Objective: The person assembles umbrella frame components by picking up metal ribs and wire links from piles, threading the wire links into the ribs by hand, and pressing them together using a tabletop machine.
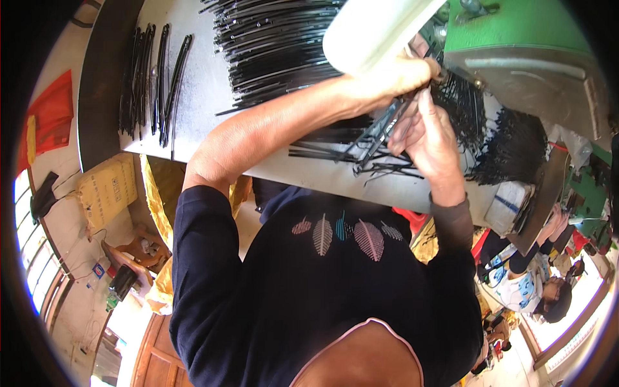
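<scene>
Stretched across the metal-topped table [196, 97], my left arm ends in a bent left hand [409, 72], its fingers closed close beside the green machine. Part of that hand is hidden behind a white lamp-like cover [380, 32], and what its fingers grip cannot be made out. Just below it, my right hand [429, 138] is closed around several thin black rods [382, 132], which slant down to the left. More loose black rods [316, 153] lie under and beside this bundle near the table's front edge.
A large pile of black rods [277, 55] covers the table's middle, with smaller groups [145, 84] at its left. Dark bundles [512, 145] stand right of my hands. The green machine [516, 29] borders the far right. Another person [525, 290] sits at the right.
</scene>
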A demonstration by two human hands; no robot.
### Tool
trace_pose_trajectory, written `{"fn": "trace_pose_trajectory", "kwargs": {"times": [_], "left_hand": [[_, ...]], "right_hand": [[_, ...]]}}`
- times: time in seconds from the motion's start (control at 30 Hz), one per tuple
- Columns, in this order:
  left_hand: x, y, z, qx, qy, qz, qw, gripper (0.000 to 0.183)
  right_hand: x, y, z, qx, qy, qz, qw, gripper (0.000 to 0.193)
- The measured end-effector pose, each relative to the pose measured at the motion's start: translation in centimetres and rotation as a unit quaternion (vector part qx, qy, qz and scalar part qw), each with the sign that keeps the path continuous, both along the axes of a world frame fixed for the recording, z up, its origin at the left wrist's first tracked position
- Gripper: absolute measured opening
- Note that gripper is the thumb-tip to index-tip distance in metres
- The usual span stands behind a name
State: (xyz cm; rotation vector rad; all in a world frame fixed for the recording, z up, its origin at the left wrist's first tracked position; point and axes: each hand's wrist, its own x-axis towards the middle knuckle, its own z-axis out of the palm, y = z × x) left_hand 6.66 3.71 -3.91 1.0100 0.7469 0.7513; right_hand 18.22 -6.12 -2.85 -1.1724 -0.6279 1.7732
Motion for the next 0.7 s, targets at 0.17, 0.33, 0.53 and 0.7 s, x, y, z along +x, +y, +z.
{"fn": "trace_pose_trajectory", "kwargs": {"times": [0.17,0.33,0.53,0.7], "left_hand": [[-1.0,0.5,0.7,-0.004,-0.073,-0.023,0.997,0.019],[-0.7,0.9,1.7,-0.107,-0.05,-0.06,0.991,0.008],[-5.6,0.8,4.4,-0.074,0.008,-0.031,0.997,0.006],[-18.0,1.8,4.8,0.484,0.515,0.154,0.69,0.03]], "right_hand": [[4.0,-1.4,1.3,0.107,-0.294,-0.057,0.948,0.016],[3.2,-3.8,1.6,0.227,-0.457,0.117,0.852,0.015],[2.4,-3.3,0.9,0.344,-0.559,0.159,0.738,0.01],[2.6,-3.0,0.8,0.32,-0.522,0.12,0.781,0.01]]}}
